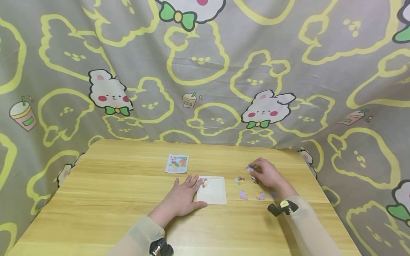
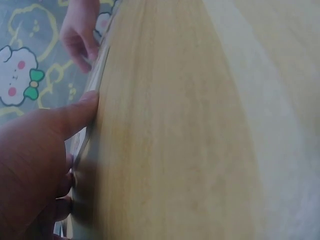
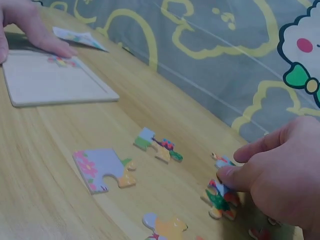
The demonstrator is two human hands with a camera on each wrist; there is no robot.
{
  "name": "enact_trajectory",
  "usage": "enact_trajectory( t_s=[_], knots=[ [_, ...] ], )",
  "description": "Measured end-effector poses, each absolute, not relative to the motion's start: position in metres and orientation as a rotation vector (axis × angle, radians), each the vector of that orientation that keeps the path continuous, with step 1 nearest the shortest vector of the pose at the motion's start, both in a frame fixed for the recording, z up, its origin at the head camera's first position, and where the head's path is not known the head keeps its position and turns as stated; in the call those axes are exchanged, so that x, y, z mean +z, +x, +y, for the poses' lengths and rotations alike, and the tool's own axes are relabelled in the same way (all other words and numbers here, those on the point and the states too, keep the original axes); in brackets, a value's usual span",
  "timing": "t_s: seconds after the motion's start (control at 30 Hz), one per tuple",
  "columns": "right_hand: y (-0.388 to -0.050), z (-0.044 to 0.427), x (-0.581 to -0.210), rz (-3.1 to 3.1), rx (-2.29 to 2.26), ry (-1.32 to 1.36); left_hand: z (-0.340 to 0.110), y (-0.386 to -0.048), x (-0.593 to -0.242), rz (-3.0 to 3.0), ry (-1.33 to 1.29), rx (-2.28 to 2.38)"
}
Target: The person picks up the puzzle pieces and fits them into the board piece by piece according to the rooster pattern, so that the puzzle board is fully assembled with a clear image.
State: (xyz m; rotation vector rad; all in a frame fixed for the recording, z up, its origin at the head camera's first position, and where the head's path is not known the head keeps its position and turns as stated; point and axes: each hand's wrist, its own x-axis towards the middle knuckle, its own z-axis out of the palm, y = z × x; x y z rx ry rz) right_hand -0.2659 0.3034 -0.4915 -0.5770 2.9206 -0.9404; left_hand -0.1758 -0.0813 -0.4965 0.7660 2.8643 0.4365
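Note:
My left hand (image 1: 182,197) lies with fingers spread and straight on the left side of a white puzzle tray (image 1: 213,195), the thumb on its near edge. One colourful puzzle piece (image 1: 204,182) sits in the tray's upper left corner, by the fingertips. To the right of the tray, my right hand (image 1: 269,175) pinches a small puzzle piece (image 3: 223,161) between thumb and index finger. Just under that thumb lies another puzzle piece (image 3: 220,200) with green and red on it. The fingers partly hide the pinched piece.
Several loose puzzle pieces (image 1: 243,194) lie on the wooden table (image 1: 112,188) between the tray and the right hand. A printed picture card (image 1: 177,164) lies behind the tray to the left. A patterned curtain (image 1: 208,96) hangs behind the table.

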Motion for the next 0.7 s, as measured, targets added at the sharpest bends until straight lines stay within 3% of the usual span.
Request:
enact_trajectory(
  t_s=[0.4,0.7],
  knots=[
    [-0.2665,0.3023,-0.4919,2.925,-0.919,-0.419,-0.0807,-0.1750,-0.4966,2.873,0.770,0.415],
    [-0.2647,0.3000,-0.4934,2.865,-1.034,-0.540,-0.0801,-0.1773,-0.4959,2.870,0.772,0.425]
  ],
)
